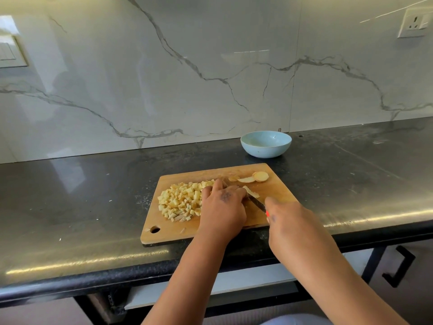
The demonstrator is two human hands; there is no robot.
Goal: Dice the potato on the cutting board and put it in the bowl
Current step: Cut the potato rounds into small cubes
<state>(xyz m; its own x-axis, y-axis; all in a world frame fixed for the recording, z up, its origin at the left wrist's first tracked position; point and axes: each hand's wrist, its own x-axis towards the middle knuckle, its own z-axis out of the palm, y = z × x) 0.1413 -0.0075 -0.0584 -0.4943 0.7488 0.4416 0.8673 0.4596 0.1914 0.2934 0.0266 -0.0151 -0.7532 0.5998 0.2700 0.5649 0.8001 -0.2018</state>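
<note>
A dark, glossy stone counter point(351, 174) runs along a marble-veined wall. On it lie a wooden board point(276, 191), its near edge close to the counter's front, and a pale blue bowl point(266, 144) just behind the board, near the wall.

- Left hand point(222, 207) presses a potato piece point(251, 192) on the cutting board point(276, 191).
- Right hand point(289, 225) grips the knife point(257, 202).
- Diced potato point(180, 201) lies piled left; bowl point(266, 144) stands behind.
</note>
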